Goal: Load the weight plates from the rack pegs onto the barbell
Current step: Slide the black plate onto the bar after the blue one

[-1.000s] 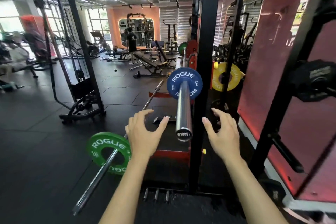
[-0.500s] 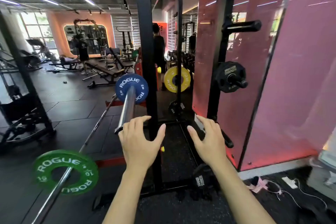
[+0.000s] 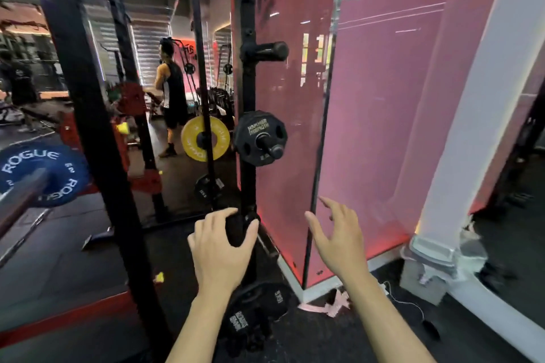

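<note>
We stand facing the black steel rack upright (image 3: 247, 97). Midway up it, a small black Hammer Strength weight plate (image 3: 260, 138) hangs on its black peg (image 3: 272, 149), with a bare peg (image 3: 265, 51) higher up. Low on the upright, our left hand (image 3: 222, 247) curls loosely over another black peg end (image 3: 236, 228). Our right hand (image 3: 339, 234), to the right of the upright, is spread and holds nothing. The blue round Rogue plate (image 3: 44, 175) already sits on the silver barbell sleeve (image 3: 20, 200), far left of the upright. Next we should probably raise both hands to the black plate, grip its rim on opposite sides, and slide it straight off, keeping it level so it doesn't bind.
</note>
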`<state>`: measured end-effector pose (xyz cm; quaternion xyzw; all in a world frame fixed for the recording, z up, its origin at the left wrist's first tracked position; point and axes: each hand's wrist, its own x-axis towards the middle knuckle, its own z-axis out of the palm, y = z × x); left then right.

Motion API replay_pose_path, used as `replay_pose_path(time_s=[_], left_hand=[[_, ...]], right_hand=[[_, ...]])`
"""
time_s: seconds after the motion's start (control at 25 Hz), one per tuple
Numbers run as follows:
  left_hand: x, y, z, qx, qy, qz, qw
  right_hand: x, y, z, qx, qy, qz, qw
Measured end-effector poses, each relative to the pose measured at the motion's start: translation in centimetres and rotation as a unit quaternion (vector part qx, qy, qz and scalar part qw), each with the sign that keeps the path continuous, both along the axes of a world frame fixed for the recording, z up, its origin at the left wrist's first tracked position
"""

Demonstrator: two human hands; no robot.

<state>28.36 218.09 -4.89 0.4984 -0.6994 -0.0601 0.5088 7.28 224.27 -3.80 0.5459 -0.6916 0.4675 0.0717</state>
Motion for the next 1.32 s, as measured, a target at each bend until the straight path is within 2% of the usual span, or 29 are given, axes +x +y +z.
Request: replay_pose_path(time_s=[0.4,0.72,0.92,1.12,1.32], left_hand=[[-6.8,-15.7,-1.2,0.030,0.040,0.044,0.998],[-10.7,-30.3,1.9,0.063,0.042,0.079,0.994],[-12.4,-34.4,1.2,0.068,0.038,0.097,0.992],[-13.5,-35.4,1.4,0.057,0.049,0.170,0.983],[-14.7,-35.2,1.9,0.056,0.059,0.207,0.975]], right_hand=[[-8.5,-15.8,-0.7,-0.004,-0.006,0.015,1.000],[-12.8,-29.9,2.1,-0.005,0.005,0.005,1.000],[-14.2,-36.5,2.7,-0.012,0.027,0.030,0.999],[-14.7,-41.2,3.3,-0.004,0.052,0.074,0.996],[-15.1,-43.0,3.1,-0.062,0.065,0.097,0.991]])
